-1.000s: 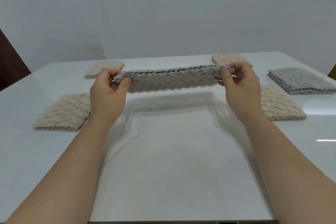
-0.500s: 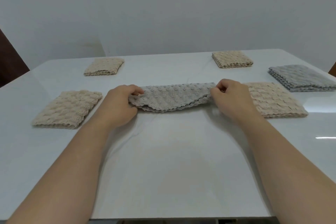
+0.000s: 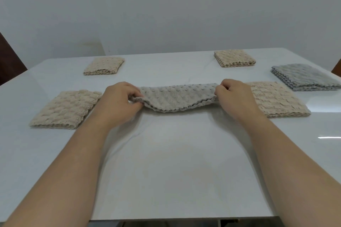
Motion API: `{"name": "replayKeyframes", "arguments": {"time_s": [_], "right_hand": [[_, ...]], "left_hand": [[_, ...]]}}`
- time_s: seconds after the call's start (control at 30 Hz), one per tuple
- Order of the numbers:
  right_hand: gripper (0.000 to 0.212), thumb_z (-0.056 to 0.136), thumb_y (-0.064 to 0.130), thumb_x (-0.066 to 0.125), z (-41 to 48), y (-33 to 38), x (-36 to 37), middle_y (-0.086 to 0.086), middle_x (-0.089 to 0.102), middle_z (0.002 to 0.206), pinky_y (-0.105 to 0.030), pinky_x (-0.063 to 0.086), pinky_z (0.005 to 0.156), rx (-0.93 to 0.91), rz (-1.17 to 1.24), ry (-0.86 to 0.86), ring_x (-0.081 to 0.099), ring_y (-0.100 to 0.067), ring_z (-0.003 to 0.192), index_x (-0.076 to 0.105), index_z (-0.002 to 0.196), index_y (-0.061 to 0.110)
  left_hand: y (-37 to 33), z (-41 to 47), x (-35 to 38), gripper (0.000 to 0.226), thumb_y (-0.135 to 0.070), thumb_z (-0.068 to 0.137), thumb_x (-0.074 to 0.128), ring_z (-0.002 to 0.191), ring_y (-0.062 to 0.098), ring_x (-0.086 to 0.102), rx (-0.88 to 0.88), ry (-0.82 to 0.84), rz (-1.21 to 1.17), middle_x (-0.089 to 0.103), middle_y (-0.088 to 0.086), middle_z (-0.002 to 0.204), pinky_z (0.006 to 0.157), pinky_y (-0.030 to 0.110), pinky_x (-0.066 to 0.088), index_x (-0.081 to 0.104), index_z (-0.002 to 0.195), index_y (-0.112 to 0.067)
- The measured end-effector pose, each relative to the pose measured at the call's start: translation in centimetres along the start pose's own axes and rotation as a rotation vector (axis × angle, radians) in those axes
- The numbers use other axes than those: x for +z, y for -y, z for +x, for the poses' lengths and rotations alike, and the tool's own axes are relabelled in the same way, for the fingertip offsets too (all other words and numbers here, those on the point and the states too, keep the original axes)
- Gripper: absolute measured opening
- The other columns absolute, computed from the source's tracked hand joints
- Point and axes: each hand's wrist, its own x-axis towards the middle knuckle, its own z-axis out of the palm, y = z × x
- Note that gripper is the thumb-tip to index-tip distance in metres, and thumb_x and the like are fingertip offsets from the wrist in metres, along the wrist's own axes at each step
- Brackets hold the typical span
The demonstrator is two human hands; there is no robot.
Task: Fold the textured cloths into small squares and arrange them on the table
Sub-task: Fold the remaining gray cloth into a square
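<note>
Grey cloth [image 3: 177, 98] sagging on table [image 3: 175, 162] | L hand [image 3: 118, 101] pinching left end | R hand [image 3: 234, 97] pinching right end

Four beige cloths [image 3: 68, 108], two grey cloths [image 3: 177, 97]

A plain room, likely a home dining area: a glossy white table [image 3: 166, 171] against a bare pale wall [image 3: 166, 5], with what looks like a dark wooden chair back [image 3: 9, 61] at its left edge.
</note>
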Motion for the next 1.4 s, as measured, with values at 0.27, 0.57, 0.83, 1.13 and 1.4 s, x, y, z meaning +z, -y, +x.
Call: {"name": "replayKeyframes", "arguments": {"time_s": [0.27,0.57,0.83,1.13,1.4], "right_hand": [[0.035,0.09,0.022,0.045,-0.1,0.1,-0.2,-0.002,0.037,0.052,-0.029,0.024,0.05,0.009,-0.092,0.08,0.03,-0.02,0.052,0.035,0.058,0.014],[0.028,0.082,0.022,0.055,-0.1,-0.2,0.0,-0.019,0.063,0.065,-0.038,0.05,0.057,0.0,-0.273,0.115,0.051,-0.03,0.059,0.057,0.069,-0.002],[0.014,0.075,0.011,0.055,-0.2,0.0,0.1,-0.011,0.07,0.074,-0.038,0.055,0.06,0.016,-0.375,0.176,0.066,-0.033,0.079,0.069,0.076,0.008],[0.032,0.092,0.038,0.05,-0.6,1.4,2.8,-0.005,0.067,0.106,-0.04,0.047,0.084,-0.315,-0.534,-0.081,0.053,-0.031,0.107,0.071,0.106,0.019],[0.055,0.11,0.035,0.02,-0.7,1.4,7.2,-0.004,0.026,0.167,-0.041,0.013,0.125,-0.379,-0.572,0.399,0.019,-0.024,0.155,0.026,0.16,0.015]], "left_hand": [[-1.4,-0.5,-0.9,0.008,-0.034,0.067,0.066,0.09,0.011,0.062,-0.09,0.107,0.008,0.066,-0.016,0.096,0.084,0.037,0.052,0.067,0.069,-0.026],[-1.8,-0.8,-1.2,0.016,-0.04,0.069,0.083,0.09,-0.001,0.061,-0.067,0.348,0.172,0.063,-0.022,0.105,0.078,0.027,0.05,0.072,0.071,-0.029],[-1.1,-0.3,-0.1,0.068,-0.084,0.08,0.047,0.089,0.011,0.058,-0.054,0.254,0.275,0.072,-0.008,0.078,0.08,0.035,0.048,0.074,0.068,-0.023],[-4.9,0.3,4.3,0.036,-0.036,0.104,0.046,0.13,0.024,0.048,0.209,-0.052,0.214,0.059,0.001,0.137,0.109,0.041,0.034,0.059,0.133,-0.018],[-4.3,1.0,8.1,0.057,-0.041,0.109,0.018,0.155,0.021,0.019,0.205,0.376,0.317,0.025,-0.001,0.167,0.127,0.042,0.014,0.02,0.162,-0.019]]}}
